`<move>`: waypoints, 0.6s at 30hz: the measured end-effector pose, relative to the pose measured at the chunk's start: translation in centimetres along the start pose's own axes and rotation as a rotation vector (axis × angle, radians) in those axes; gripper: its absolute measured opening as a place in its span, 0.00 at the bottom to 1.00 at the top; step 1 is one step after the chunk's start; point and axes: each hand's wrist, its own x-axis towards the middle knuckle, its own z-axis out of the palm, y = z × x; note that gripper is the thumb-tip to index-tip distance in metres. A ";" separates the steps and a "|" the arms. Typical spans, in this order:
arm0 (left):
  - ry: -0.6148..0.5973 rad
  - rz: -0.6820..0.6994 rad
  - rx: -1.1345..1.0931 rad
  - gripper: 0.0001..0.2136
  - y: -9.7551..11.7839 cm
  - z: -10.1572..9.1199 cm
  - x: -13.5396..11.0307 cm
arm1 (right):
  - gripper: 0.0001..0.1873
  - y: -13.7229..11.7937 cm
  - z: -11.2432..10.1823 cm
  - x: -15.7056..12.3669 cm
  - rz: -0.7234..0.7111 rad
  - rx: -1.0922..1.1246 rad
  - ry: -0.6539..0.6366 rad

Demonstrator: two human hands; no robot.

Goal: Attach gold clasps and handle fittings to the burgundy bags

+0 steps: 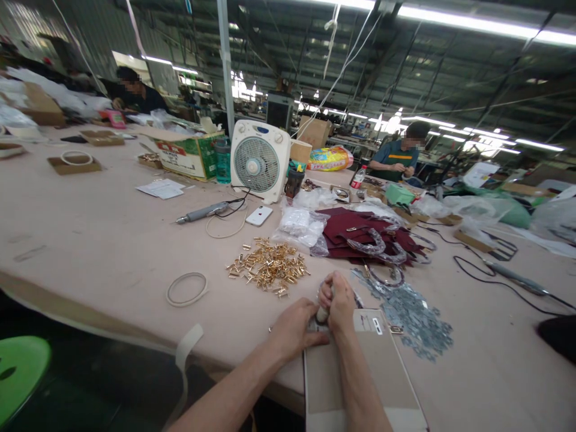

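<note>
My right hand (341, 300) is closed round a tool with a rounded, beige end (322, 315); its working tip is hidden. Beside it, my left hand (292, 327) lies at the far left corner of a flat beige panel (373, 372), thumb and fingers apart. The panel lies at the table's front edge, under my right forearm, with a small white label near its far edge. A clear-wrapped handle loop partly shows behind my right hand. Left of my hands is a heap of gold-coloured metal fittings (270, 267); to the right, grey metal plates (418, 321) are scattered.
Dark red pieces with wrapped handles (360, 237) lie beyond my hands, next to a plastic bag (300, 227). Farther back stand a box fan (258, 159), a phone (259, 216) and a corded electric screwdriver (202, 212). A tape roll (186, 289) lies left. Two people sit across the table.
</note>
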 end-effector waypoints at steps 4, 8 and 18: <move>0.022 0.008 -0.040 0.19 -0.2 0.2 0.0 | 0.20 -0.5 1.0 -0.7 0.005 -0.178 -0.123; 0.036 0.078 -0.072 0.17 -0.5 0.2 -0.2 | 0.20 -0.4 1.2 -2.3 -0.108 -0.331 -0.140; 0.012 0.144 0.028 0.28 -0.3 -0.3 -0.4 | 0.19 -4.1 0.7 -4.3 -0.225 -0.053 0.017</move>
